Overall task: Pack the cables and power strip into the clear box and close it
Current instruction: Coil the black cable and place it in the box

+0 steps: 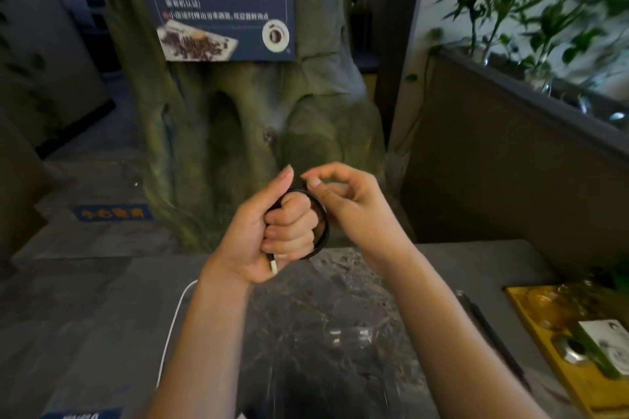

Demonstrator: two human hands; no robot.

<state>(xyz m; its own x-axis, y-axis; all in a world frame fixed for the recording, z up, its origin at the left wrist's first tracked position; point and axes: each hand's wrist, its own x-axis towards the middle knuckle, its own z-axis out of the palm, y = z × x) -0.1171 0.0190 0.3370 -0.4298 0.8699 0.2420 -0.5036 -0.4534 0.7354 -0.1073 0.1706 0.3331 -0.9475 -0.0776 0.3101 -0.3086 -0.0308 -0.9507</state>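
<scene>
1. Left hand (269, 231) was closed in a fist on the black cable (322, 224), coiled around its fingers, above the table (102, 299).
2. Right hand (343, 201) pinched the coil's top w/ thumb and finger, touching the left.
3. White cable (172, 326) lay on the table, left of the left arm.
4. Clear box (347, 337) sat on the table below the hands; blurry, lid state unclear.
5. Risk: if the pinch slips, the coil may spring loose & not fit the box.

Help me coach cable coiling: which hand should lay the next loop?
Probably the right hand: it pinches the loose run of the black cable, while the left hand is fisted around the coil.
</scene>
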